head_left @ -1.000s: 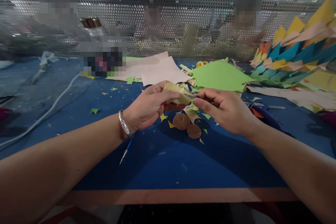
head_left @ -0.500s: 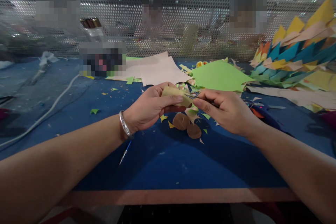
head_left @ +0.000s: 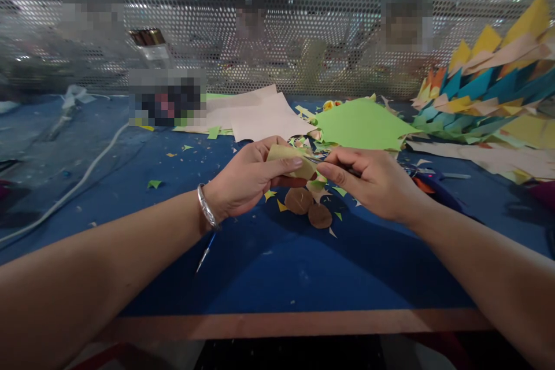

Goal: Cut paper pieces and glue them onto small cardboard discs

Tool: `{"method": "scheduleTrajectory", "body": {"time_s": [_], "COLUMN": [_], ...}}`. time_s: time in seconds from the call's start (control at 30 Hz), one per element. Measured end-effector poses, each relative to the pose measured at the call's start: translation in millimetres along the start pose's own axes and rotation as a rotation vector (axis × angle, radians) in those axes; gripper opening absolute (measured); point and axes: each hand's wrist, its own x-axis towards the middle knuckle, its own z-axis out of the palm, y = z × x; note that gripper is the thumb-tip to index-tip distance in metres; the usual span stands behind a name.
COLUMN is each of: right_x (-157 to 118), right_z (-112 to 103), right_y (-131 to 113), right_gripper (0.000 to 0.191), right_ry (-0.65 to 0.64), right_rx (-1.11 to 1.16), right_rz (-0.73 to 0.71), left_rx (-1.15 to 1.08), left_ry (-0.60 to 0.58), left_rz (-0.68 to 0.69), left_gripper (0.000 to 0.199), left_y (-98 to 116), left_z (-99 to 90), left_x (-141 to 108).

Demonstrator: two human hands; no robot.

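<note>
My left hand (head_left: 255,176) is closed on a folded piece of pale yellow paper (head_left: 280,154), with the thumb on its face. A silver bangle (head_left: 207,206) circles that wrist. Curled fingers of my right hand (head_left: 368,181) hold a slim metal-tipped tool (head_left: 313,159); its tip meets the paper's right edge. The tool's kind cannot be made out, since my fingers cover most of it. Below the paper, on the blue table (head_left: 277,277), lie two round brown discs (head_left: 319,215) among small yellow, green and pink scraps. A blue pen-like tool (head_left: 205,253) lies beneath my left wrist.
Green paper (head_left: 362,124) and pale pink sheets (head_left: 269,113) lie behind my hands. A layered pointed-paper piece (head_left: 489,78) stands at right. A white cable (head_left: 93,165) crosses the left side. Perforated metal (head_left: 286,23) bounds the back, with blurred people beyond.
Both hands keep nearly the same place and grip. The tool's metal tip shows at the paper's edge in both frames; the view has shifted very slightly.
</note>
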Motion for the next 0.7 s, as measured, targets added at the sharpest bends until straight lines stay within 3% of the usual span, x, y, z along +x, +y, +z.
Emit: {"method": "scheduleTrajectory", "body": {"time_s": [0.7], "right_x": [-0.2], "right_z": [0.7], "right_y": [-0.7], "right_gripper": [0.042], "right_ry": [-0.023], "right_rx": [0.002], "right_rz": [0.009], "left_rx": [-0.012], "left_ry": [-0.045], "left_rz": [-0.016], "left_gripper": [0.019], "left_y": [-3.3], "left_z": [0.9], "left_x": [-0.8]}}
